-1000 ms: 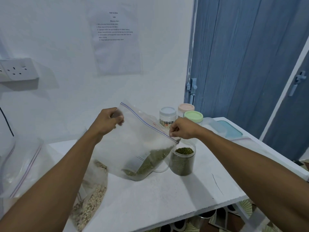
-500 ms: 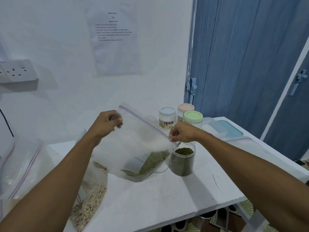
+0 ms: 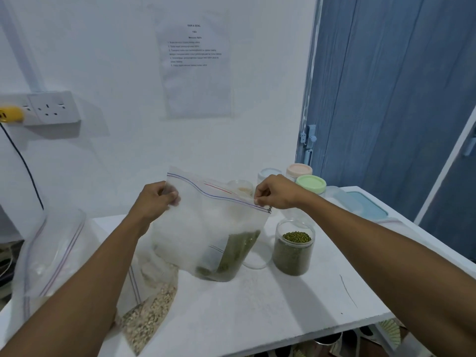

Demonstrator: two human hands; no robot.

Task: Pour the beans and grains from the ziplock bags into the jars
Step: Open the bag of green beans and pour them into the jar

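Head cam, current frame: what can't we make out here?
Head view only:
1. wall sheet: print too small to read.
2. clear jar: mostly covered by the held bag, so its fill level is unclear.
3. blue-lidded jar: largely hidden by the right hand.
4. left bag: cut off by the frame edge.

clear plastic ziplock bag (image 3: 195,228): I see blue and red zip lines
round clear jar (image 3: 293,256): dark green beans (image 3: 296,237)
folding door (image 3: 386,99): blue woodgrain
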